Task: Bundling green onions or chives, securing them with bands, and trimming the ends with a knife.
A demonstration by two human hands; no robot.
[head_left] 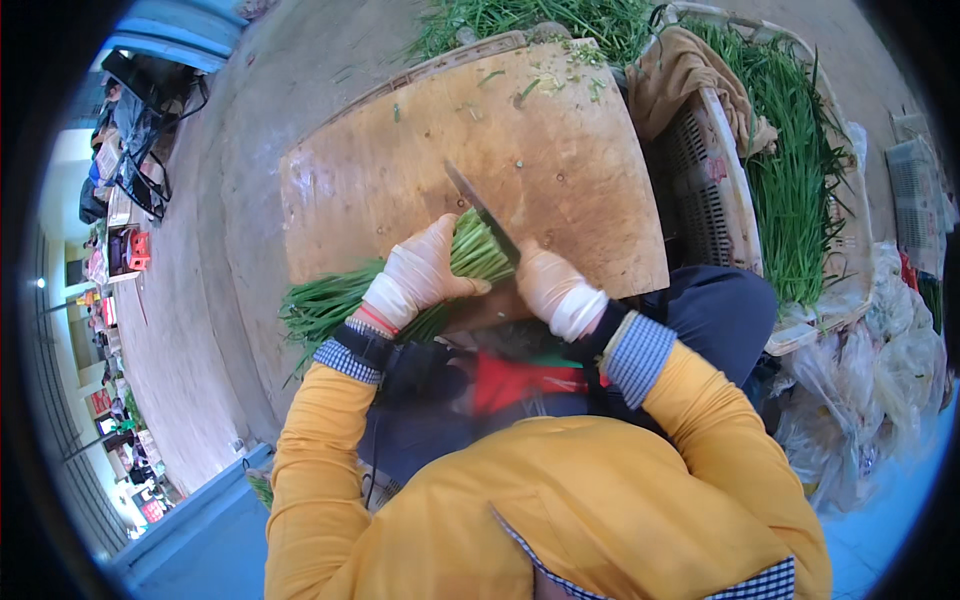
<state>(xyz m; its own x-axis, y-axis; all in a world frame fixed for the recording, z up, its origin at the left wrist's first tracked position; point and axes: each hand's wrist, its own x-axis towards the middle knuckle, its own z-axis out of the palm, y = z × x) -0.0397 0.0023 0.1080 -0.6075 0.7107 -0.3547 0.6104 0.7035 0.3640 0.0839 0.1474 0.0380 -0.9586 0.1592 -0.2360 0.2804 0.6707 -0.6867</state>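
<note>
A bundle of long green stalks (482,247), like garlic chives, lies across the near part of a wooden board (400,170). Its leafy ends hang over the board's left edge, and the pale cut ends face right. My left hand (425,262), in a thin white glove, wraps over the bundle near those ends. In my gloved right hand (552,285) is a knife (480,210); its handle is hidden in the grip. The blade slants up and to the left, right beside the stalk ends. Whether it touches them I cannot tell.
Small green scraps (575,70) lie at the board's far edge. To the right stands a plastic basket (700,180) full of long green stalks, a brown cloth (690,75) over its rim. More greens (560,15) lie beyond the board. Clear plastic bags (850,390) are heaped at right.
</note>
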